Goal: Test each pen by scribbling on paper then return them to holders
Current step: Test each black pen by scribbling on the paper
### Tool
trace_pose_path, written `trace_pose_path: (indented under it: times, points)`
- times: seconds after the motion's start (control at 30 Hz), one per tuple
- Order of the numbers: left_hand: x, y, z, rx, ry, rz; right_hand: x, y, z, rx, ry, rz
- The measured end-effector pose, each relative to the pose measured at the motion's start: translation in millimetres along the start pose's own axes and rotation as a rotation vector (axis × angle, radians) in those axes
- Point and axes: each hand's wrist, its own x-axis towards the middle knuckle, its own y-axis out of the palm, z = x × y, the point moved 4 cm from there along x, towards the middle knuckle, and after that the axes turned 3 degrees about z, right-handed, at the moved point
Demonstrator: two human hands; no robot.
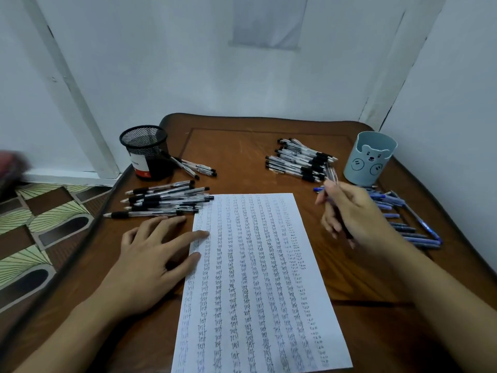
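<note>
A white sheet of paper (258,278), covered in columns of small scribbled words, lies in the middle of the brown table (242,157). My left hand (150,262) lies flat with fingertips pressing the paper's left edge. My right hand (352,216) is raised right of the paper and grips a clear black-grip pen (331,175), its upper end pointing away from me. A black mesh holder (146,152) stands at the back left, a light blue bear holder (372,158) at the back right. No pen shows above either holder's rim.
Several clear black pens (164,200) lie left of the paper, a few (197,168) beside the mesh holder, and another pile (301,160) at the back centre-right. Several blue pens (408,227) lie at the right edge. Walls enclose the table; patterned floor lies to the left.
</note>
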Motion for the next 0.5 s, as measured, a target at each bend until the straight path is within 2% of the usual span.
trace_pose_path:
  times: [0.13,0.23,0.4,0.5]
  points:
    - [0.1,-0.8,0.2,-0.006,-0.001,0.001,47.2,-12.3,23.6,-0.463,-0.139,-0.037]
    - [0.0,-2.5,-0.4,-0.024,-0.007,0.005,89.8,-14.1,28.2,-0.862,-0.172,-0.087]
    - [-0.6,-3.5,0.6,-0.049,-0.014,0.001,140.5,-14.2,3.1,-1.131,-0.155,-0.15]
    - [0.5,-4.0,4.2,-0.093,-0.022,-0.03,150.3,-11.0,-10.9,-1.203,-0.125,-0.153]
